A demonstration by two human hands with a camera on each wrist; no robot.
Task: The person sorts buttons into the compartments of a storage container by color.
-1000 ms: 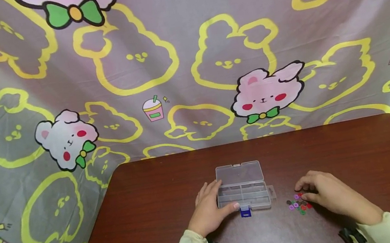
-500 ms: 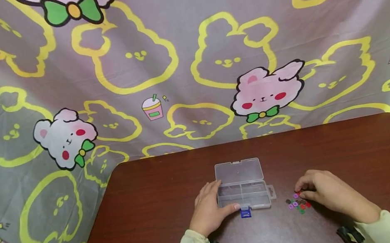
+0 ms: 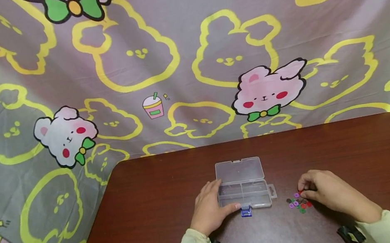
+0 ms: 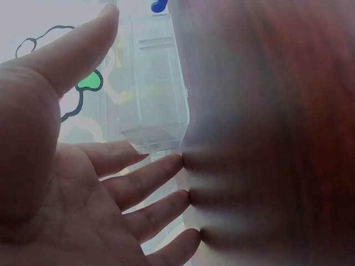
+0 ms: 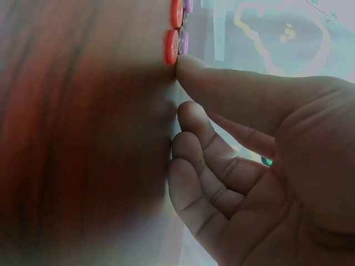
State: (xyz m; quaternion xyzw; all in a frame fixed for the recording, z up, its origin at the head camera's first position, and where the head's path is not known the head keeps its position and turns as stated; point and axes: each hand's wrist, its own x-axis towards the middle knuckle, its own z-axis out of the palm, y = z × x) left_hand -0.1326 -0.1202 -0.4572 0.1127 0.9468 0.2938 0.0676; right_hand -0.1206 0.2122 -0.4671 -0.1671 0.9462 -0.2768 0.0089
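A clear plastic compartment box [image 3: 243,196] lies on the table with its lid [image 3: 239,170] raised at the back and its blue latch [image 3: 246,211] at the front. My left hand [image 3: 207,212] rests against its left end, thumb along the front edge and fingers [image 4: 158,177] spread, nearly straight. Right of the box is a small pile of buttons [image 3: 296,204] in purple, red, green and black. At the pile's far right edge my right hand [image 3: 325,194] pinches a red button between thumb and index fingertips. Its other fingers [image 5: 191,183] curl against the tabletop.
The dark brown table [image 3: 159,185] has a rounded far edge. Behind it hangs a grey curtain [image 3: 188,76] printed with cartoon bears and cups. A hanging tab [image 3: 272,191] sticks out from the box's right end, facing the button pile.
My right index finger has shifted slightly toward the thumb, narrowing the gap around a red button. The left hand and the box keep their places.
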